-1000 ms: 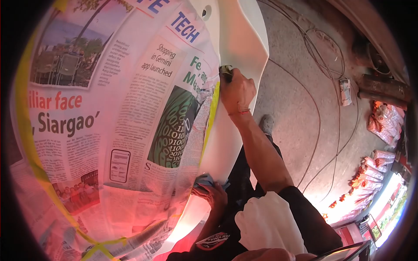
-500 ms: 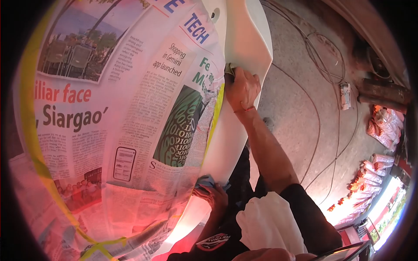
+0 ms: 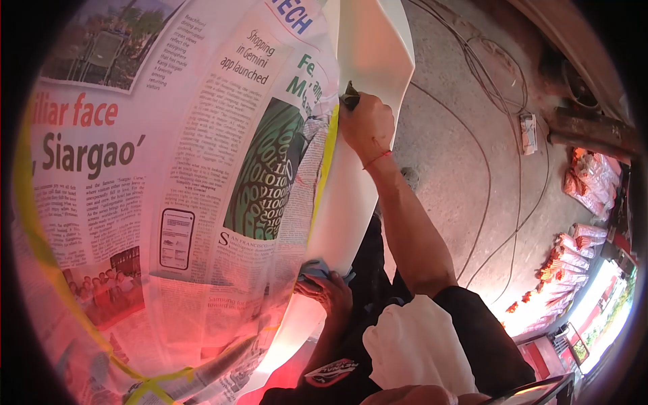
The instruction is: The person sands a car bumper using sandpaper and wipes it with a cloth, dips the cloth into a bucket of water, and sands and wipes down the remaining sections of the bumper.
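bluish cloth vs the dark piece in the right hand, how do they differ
The bluish cloth is paler; the dark piece looks blackish green. The bluish cloth shows as a wide bunch, the dark piece as a small point. The left hand holds the bluish cloth; the right hand holds the dark piece, higher in view. Both are partly hidden.

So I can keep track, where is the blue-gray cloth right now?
In the head view, the blue-gray cloth is below centre, in the left hand, beside the right edge of the newspaper and the white panel.
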